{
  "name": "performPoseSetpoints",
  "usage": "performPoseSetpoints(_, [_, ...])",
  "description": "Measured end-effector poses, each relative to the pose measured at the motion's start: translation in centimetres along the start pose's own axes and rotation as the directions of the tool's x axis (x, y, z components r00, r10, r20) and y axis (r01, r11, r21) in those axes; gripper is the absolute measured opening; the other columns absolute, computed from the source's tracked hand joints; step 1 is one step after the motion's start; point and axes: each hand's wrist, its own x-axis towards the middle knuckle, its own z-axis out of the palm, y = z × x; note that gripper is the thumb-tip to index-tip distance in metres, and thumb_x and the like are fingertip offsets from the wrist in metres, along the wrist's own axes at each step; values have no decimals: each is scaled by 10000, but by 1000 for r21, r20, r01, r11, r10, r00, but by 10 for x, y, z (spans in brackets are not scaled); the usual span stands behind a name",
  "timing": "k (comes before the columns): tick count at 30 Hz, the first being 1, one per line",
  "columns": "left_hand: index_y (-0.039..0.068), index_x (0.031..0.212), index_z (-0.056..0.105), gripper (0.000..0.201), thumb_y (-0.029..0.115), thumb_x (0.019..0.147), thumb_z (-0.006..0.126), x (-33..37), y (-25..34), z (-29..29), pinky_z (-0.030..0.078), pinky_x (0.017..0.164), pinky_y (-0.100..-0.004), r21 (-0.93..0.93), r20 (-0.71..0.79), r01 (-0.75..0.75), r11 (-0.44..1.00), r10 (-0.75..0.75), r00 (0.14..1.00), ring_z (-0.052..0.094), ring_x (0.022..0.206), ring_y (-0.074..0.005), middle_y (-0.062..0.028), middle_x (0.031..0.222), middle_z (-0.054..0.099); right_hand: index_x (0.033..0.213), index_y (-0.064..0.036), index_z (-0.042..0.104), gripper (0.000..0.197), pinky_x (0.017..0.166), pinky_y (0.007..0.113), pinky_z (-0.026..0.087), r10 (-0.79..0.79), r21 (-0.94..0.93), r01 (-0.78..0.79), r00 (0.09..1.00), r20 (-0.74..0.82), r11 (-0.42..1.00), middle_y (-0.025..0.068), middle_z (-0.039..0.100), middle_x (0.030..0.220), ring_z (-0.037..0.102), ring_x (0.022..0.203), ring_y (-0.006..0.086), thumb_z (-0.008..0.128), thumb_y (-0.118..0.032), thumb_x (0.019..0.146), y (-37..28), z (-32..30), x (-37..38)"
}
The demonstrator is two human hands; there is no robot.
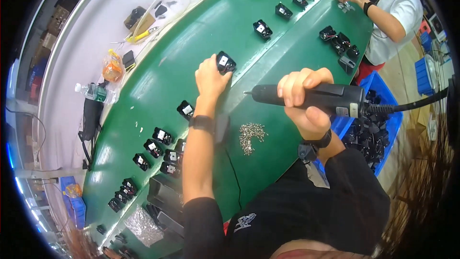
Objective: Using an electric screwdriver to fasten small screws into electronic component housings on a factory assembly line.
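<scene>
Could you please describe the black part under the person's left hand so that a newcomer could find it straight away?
Start at the long green conveyor belt and find the pale stripe along it. Just left of that stripe, the left hand grips a small black plastic housing with a white square face. Unlike the other black housings, it alone is touched by a hand.

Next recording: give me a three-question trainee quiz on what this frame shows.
1. True or false: the right hand holds the electric screwdriver with its bit pointing toward the left hand.
2. Which thing does the left hand touch? A) the water bottle B) a small black part on the green belt C) the pile of screws
3. What colour is the bin of black parts at the person's right?

Key: 1 true; 2 B; 3 blue.
</scene>
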Motion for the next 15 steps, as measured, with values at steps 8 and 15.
performPoseSetpoints(8, [57,1193,591,653,261,603,784,-52,-4,-42,427,920,-432,32,11,-45,998,45,999,554,1094,-291,-117,1134,610,1099,-7,480,359,739,361,488,42,43,-40,998,-43,998,92,566,789,562,718,177,634,-48,778,59,-8,8])
performPoseSetpoints(15, [46,1123,639,577,266,601,748,-63,-12,-49,390,934,-416,-9,-21,4,1000,-4,1000,569,1062,-275,-106,1040,656,1067,22,507,319,649,302,515,131,-13,-132,990,-41,991,66,582,739,588,677,147,602,53,764,132,-8,7])
